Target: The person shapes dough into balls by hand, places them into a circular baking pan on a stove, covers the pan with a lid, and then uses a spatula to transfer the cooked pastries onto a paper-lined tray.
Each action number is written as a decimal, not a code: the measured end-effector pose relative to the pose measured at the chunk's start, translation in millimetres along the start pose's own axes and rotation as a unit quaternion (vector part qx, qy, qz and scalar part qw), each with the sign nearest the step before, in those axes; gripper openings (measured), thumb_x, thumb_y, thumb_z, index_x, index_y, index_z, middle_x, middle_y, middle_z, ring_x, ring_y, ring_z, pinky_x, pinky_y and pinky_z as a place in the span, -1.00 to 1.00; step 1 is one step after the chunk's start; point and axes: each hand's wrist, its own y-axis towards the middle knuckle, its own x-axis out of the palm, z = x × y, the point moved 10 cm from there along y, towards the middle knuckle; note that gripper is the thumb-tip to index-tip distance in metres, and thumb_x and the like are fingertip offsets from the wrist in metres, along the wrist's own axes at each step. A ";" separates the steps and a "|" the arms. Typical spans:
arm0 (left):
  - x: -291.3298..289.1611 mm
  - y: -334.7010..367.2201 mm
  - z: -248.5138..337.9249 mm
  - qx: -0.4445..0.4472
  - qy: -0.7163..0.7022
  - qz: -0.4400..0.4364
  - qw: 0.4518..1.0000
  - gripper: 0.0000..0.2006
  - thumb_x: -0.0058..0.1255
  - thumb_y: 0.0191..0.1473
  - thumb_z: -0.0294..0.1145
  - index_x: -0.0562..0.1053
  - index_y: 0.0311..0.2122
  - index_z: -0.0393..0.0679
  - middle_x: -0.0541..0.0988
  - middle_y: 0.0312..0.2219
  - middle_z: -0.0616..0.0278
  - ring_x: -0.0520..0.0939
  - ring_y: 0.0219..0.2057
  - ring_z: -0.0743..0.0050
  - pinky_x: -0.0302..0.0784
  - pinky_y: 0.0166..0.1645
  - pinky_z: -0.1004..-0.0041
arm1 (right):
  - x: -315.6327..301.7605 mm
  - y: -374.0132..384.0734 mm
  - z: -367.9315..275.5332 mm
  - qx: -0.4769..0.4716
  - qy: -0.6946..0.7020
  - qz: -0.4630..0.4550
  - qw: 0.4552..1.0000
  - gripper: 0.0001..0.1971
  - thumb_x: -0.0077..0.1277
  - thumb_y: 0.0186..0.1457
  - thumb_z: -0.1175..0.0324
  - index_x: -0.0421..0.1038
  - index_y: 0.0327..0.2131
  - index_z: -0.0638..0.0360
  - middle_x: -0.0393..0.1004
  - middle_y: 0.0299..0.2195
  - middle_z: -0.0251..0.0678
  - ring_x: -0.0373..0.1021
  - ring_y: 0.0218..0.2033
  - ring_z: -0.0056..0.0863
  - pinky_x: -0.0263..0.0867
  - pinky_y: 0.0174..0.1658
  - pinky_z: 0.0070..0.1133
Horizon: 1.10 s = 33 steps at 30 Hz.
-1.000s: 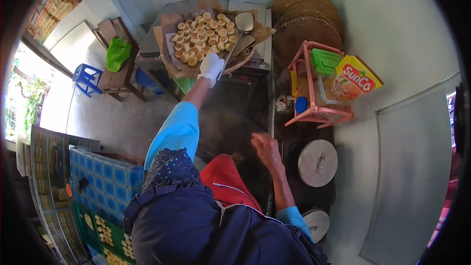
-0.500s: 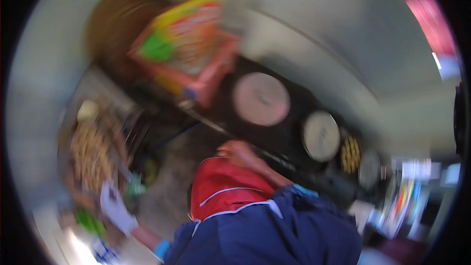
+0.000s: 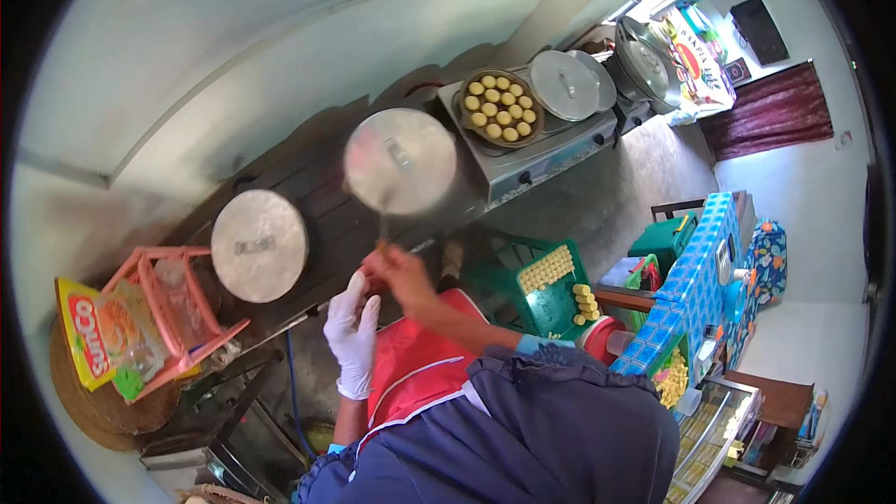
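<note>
My left hand (image 3: 352, 336), in a white glove, is raised in front of the red apron (image 3: 420, 355), thumb apart from its fingers and nothing seen in it. Close to its fingertips is my bare right hand (image 3: 403, 276), blurred and closed round a thin tool (image 3: 384, 227) whose kind I cannot make out. The tool points up toward a round metal lid (image 3: 401, 161) on the dark stove top. A second round lid (image 3: 259, 245) lies to the left. On the stove at right, a round pan (image 3: 499, 109) holds several yellow-topped dough pieces.
Beyond the pan are another lid (image 3: 564, 85) and a large pot (image 3: 644, 65). A green crate (image 3: 527, 303) with rows of pale pieces stands at right, near a blue-tiled counter (image 3: 686, 271). At left are a pink plastic rack (image 3: 177, 313) and a yellow packet (image 3: 86, 336).
The view has swung right, bringing the pan, crate and counter into clear sight. My gloved left hand has left the tray of pale pieces and come up beside my right hand.
</note>
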 end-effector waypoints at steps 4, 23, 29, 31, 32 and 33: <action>95.0 18.5 -40.0 -0.117 -0.119 -0.006 0.986 -0.55 0.09 0.11 -0.54 0.38 0.13 -0.28 0.56 -0.18 0.25 0.51 -0.28 0.65 0.44 -0.13 0.61 | -172.3 42.6 -73.8 -0.007 -0.050 0.196 0.979 -0.79 0.04 0.20 0.22 0.47 -0.32 0.18 0.35 -0.64 -0.44 0.23 -0.66 -0.69 0.15 -0.58 -0.69; 477.6 263.7 -89.2 -0.105 -0.087 -0.198 0.971 -0.39 -0.01 0.15 -0.45 0.12 0.29 -0.32 0.45 0.03 0.16 0.48 -0.10 0.45 0.41 0.02 0.46 | -425.8 206.7 -262.1 -0.280 -0.449 0.379 0.759 -0.76 0.06 0.06 0.30 0.54 -0.25 0.23 0.55 -0.41 -0.03 0.49 -0.36 -0.04 0.37 -0.26 -0.29; 557.3 299.1 -82.1 -0.140 -0.053 -0.239 0.959 -0.29 -0.07 0.07 -0.60 0.00 0.34 -0.22 0.43 0.06 -0.06 0.46 0.02 0.34 0.33 0.10 0.47 | -461.6 234.7 -253.8 -0.285 -0.436 0.382 0.763 -0.77 0.09 0.03 0.35 0.55 -0.25 0.28 0.55 -0.40 -0.02 0.51 -0.38 -0.07 0.40 -0.28 -0.33; 559.6 315.6 -98.8 -0.098 -0.095 -0.190 0.972 -0.28 -0.06 0.07 -0.60 0.00 0.34 -0.22 0.44 0.05 -0.03 0.47 -0.02 0.34 0.35 0.07 0.49 | -450.1 243.4 -256.7 -0.297 -0.425 0.367 0.772 -0.76 0.10 0.03 0.35 0.54 -0.25 0.30 0.56 -0.40 -0.02 0.51 -0.38 -0.07 0.40 -0.29 -0.34; 567.1 315.9 -104.1 -0.102 -0.093 -0.193 0.971 -0.28 -0.06 0.07 -0.60 0.00 0.34 -0.22 0.44 0.05 -0.03 0.47 -0.02 0.34 0.35 0.07 0.49 | -453.7 247.6 -254.0 -0.275 -0.421 0.360 0.786 -0.76 0.10 0.03 0.36 0.54 -0.26 0.31 0.56 -0.40 -0.01 0.51 -0.38 -0.07 0.40 -0.28 -0.33; 575.5 314.4 -113.0 -0.124 -0.081 -0.205 0.967 -0.28 -0.06 0.06 -0.61 0.01 0.34 -0.23 0.43 0.06 -0.04 0.48 -0.02 0.34 0.36 0.06 0.49 | -455.8 251.8 -250.9 -0.253 -0.416 0.352 0.799 -0.76 0.10 0.02 0.36 0.54 -0.26 0.33 0.56 -0.39 -0.01 0.51 -0.38 -0.06 0.40 -0.27 -0.33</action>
